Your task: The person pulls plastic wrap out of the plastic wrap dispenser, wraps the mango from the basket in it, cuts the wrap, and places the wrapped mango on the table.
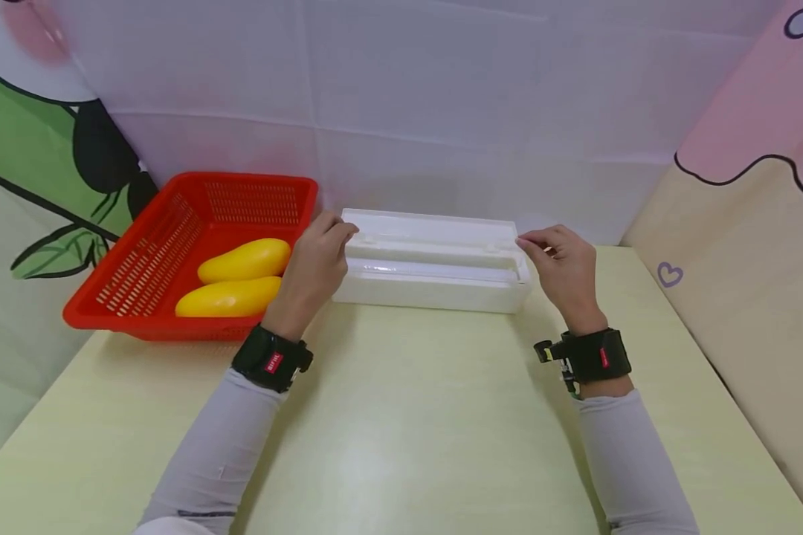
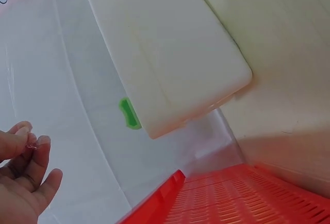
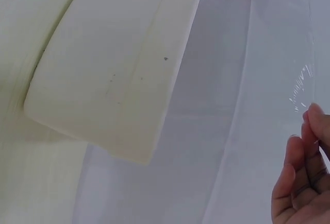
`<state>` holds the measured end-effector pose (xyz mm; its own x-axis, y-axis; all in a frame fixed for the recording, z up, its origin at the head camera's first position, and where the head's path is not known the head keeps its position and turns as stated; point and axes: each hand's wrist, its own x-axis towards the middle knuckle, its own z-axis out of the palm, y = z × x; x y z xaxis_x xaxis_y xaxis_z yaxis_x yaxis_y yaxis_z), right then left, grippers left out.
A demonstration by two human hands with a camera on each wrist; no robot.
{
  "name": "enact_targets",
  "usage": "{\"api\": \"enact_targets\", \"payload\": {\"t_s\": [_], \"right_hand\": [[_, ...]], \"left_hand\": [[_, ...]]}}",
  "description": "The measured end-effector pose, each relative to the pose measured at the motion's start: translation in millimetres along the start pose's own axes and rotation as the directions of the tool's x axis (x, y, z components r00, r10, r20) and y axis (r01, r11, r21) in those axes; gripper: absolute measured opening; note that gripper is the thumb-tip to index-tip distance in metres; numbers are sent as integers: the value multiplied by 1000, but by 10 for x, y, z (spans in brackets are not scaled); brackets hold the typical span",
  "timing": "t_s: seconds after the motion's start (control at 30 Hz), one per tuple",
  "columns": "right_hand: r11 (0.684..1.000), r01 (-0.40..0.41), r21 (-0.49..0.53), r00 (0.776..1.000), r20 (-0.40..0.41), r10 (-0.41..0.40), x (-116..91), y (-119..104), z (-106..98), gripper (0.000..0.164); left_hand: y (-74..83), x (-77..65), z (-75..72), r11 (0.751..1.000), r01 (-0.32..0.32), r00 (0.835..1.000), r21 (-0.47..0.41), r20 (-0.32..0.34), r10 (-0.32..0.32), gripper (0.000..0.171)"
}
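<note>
A long white cling film dispenser (image 1: pixel 435 294) sits on the table with its lid (image 1: pixel 435 224) raised at the back. Inside it lies a roll of film (image 1: pixel 435 271). My left hand (image 1: pixel 313 260) is at the box's left end, thumb and fingertips pinching a bit of clear film. At the right end, my right hand (image 1: pixel 567 266) pinches the sheet of cling film (image 3: pixel 301 87), whose wrinkles catch the light in the right wrist view. Both hands are raised above the box, and the transparent sheet between them barely shows.
To the left stands a red plastic basket (image 1: pixel 154 325) holding two yellow mangoes (image 1: pixel 246 260), close beside my left forearm. A small green piece (image 2: pixel 129 113) shows at the dispenser's edge. Behind the table (image 1: pixel 401 416) hangs a pale cloth (image 1: pixel 435 96), with printed drawings on both sides.
</note>
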<state>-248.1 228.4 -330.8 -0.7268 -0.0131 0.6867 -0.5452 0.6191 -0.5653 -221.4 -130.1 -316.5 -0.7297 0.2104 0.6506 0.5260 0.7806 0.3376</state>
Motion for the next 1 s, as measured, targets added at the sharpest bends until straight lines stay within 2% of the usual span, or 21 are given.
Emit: {"api": "enact_targets", "payload": {"t_s": [0.37,0.63,1.0], "right_hand": [[998,60,4,998,-25,-60,28,-58,-55,9],[999,44,30,998,-44,-43,44,-128,-89,9],[996,62,61,995,-85,-57,30,-198,-119,8]], "left_hand": [[-7,-4,-11,999,-49,996,3,-81,49,15],[27,18,-74,998,-59,994,-16,-96,57,15],[88,38,-154,998,-55,994,-31,-100,52,13]]}}
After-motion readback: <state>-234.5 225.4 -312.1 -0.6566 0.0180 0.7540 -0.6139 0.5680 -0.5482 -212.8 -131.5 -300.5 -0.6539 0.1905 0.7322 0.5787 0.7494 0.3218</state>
